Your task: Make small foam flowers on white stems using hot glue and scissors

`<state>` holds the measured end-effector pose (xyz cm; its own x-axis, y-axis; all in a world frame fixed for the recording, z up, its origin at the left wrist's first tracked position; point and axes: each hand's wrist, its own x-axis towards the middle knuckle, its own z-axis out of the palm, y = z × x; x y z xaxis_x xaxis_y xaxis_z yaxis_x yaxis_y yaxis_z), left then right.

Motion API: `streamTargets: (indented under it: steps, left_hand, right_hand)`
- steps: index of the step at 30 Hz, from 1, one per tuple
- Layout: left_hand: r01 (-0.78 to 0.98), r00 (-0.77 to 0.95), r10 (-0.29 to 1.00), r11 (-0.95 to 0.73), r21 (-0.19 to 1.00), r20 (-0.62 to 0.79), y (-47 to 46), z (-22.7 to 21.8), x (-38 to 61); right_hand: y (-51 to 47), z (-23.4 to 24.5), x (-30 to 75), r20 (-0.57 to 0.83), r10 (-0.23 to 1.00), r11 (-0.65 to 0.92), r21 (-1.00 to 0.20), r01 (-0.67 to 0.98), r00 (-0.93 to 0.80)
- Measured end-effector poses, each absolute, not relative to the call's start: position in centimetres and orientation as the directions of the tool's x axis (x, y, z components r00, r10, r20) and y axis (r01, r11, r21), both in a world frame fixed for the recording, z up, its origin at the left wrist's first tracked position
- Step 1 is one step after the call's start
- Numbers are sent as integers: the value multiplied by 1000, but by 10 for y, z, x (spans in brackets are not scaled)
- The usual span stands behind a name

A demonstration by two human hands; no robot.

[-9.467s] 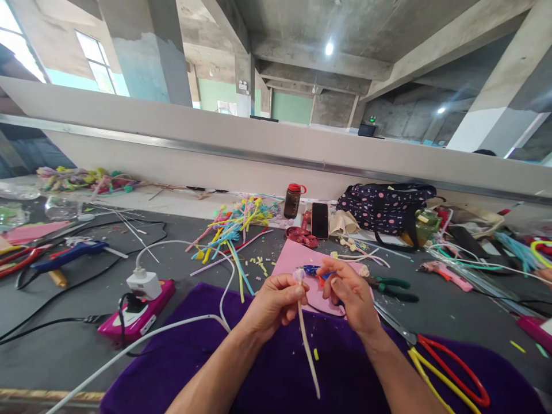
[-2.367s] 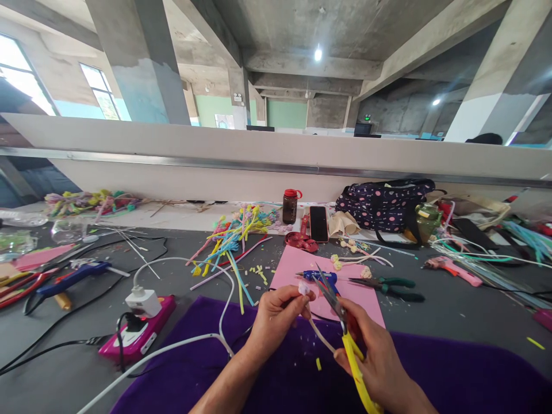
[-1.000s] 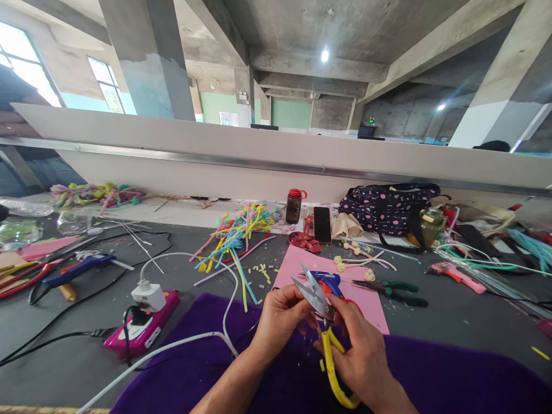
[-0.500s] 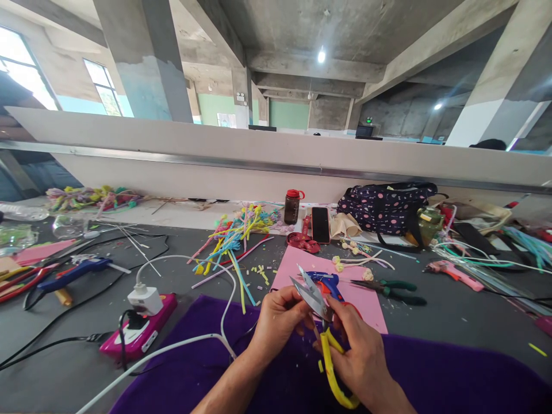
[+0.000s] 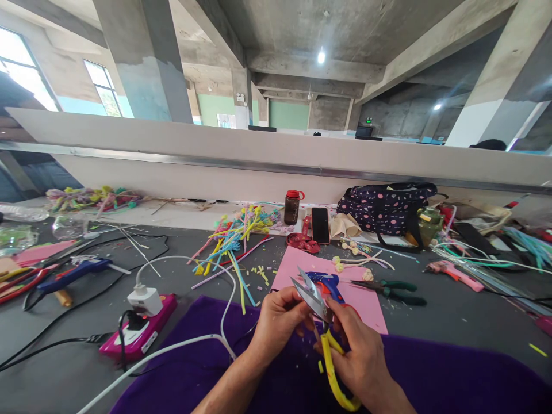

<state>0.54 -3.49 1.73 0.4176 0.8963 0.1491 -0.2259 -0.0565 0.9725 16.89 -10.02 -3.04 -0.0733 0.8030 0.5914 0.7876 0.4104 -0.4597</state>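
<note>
My right hand is closed around a pair of scissors with yellow-wrapped handles. Their metal blades are parted a little and point up and away to the left, over the pink sheet. Close beside the blades, my left hand is pinched shut, thumb against forefinger. What it grips is mostly hidden; a thin pinkish strip shows below the fingers, between both hands. Behind the scissors lies a blue glue gun on the sheet. Purple cloth spreads under my forearms.
Green-handled pliers and a pink glue gun lie to the right. Colourful fuzzy stems are heaped behind my left hand. On the left is a magenta power strip with cables. A bottle, phone and bag stand behind.
The scissors' blades have shifted slightly and their upper blade looks turned. Both hands stay in almost the same place.
</note>
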Motion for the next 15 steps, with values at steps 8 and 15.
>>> streamTargets:
  steps: [8, 15]
  left_hand:
    - [-209, 421, 894, -71, 975, 155, -34, 16, 6]
    - [-214, 431, 887, -77, 974, 165, -33, 14, 4]
  right_hand:
    - [-101, -33, 170, 579, 810, 415, -456, 787, -92]
    - [-105, -25, 168, 534, 841, 406, -514, 756, -89]
